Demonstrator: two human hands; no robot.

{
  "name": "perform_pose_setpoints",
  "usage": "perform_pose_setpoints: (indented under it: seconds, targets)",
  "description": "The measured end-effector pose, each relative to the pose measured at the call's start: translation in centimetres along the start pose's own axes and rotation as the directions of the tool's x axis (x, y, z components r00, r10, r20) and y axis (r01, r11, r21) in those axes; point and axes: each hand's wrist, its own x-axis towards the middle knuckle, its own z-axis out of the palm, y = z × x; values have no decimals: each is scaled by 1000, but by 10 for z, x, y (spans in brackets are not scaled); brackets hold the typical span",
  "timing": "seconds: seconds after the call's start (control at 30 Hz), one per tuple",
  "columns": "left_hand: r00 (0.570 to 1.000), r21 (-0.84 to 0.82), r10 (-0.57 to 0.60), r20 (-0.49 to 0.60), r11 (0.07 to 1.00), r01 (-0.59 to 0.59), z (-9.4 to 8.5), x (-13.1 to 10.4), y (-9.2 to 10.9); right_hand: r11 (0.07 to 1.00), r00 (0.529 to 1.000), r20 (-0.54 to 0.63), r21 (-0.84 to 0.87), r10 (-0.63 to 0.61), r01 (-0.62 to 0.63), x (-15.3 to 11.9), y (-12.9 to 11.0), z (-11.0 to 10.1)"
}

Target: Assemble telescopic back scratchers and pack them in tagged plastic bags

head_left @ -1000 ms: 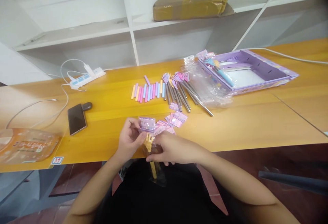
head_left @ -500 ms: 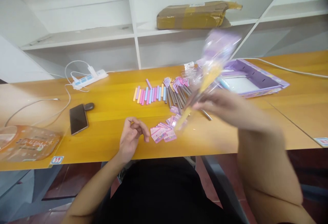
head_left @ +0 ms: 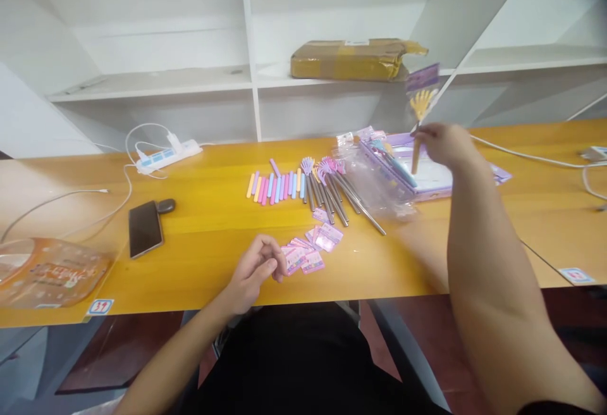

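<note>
My right hand (head_left: 439, 143) grips a bagged yellow hand-shaped scratcher (head_left: 421, 105) upright over the purple tray (head_left: 434, 190), which holds a blue bagged one (head_left: 396, 165). My left hand (head_left: 258, 269) rests near the table's front edge, fingers curled but apart, holding nothing, beside pink printed cards (head_left: 312, 262). Behind the cards lie scratchers with metal rods (head_left: 334, 197) and small hand heads. To their left is a row of pastel sticks (head_left: 277, 187). Clear plastic bags (head_left: 374, 181) lie between the rods and the tray.
On the left are a phone (head_left: 145, 228), a black earbud case (head_left: 166, 205), a power strip (head_left: 169, 155) with cables and an orange bag (head_left: 54, 272). A taped cardboard box (head_left: 348, 59) sits on the shelf behind.
My right hand has moved right and back with the yellow scratcher, now over the tray. The plastic bags beside the tray show more fully. My left hand has shifted slightly right.
</note>
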Motion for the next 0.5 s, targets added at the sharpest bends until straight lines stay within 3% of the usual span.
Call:
perform_pose_setpoints:
  seconds: [0.1,0.2,0.4,0.5]
  targets:
    - [1000,12,-30,-9,999,30,0,0,2,988,994,94,140,53,-66,-5,-2,41]
    - [999,21,-46,-10,999,46,1,1,2,962,994,71,255,78,-94,-12,0,67]
    - [992,31,-121,20,992,120,17,7,15,922,988,-104,380,117,-70,-6,20,83]
    - [981,189,-161,109,972,138,13,23,37,925,974,-203,380,105,-21,-2,28,85]
